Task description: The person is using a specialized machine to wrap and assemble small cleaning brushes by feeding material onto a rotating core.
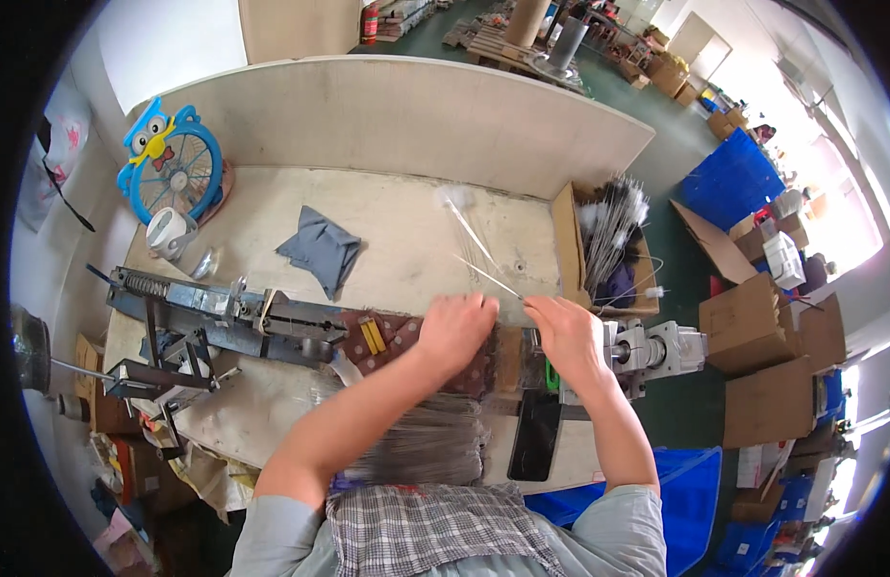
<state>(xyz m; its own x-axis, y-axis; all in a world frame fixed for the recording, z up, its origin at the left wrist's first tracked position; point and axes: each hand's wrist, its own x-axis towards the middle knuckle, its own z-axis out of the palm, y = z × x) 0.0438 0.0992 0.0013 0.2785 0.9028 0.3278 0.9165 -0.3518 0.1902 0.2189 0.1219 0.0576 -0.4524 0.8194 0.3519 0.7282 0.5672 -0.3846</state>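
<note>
Above the counter (pixel 397 216), your right hand (pixel 565 337) pinches a thin pale wire (pixel 488 277).
Pinch lightly but firmly, angling the wire clear of the machine (pixel 661 351); your left hand (pixel 456 332) curls over the spotted cloth (pixel 402 332), its hold unclear.

Room lies between the grey cloth (pixel 322 248) and white-tufted brush (pixel 470 229), a cardboard box (pixel 568 245) blocking rightward.

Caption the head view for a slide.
Workbench seen from above: the right hand holds a thin pale rod, the left hand over dotted cloth.
</note>
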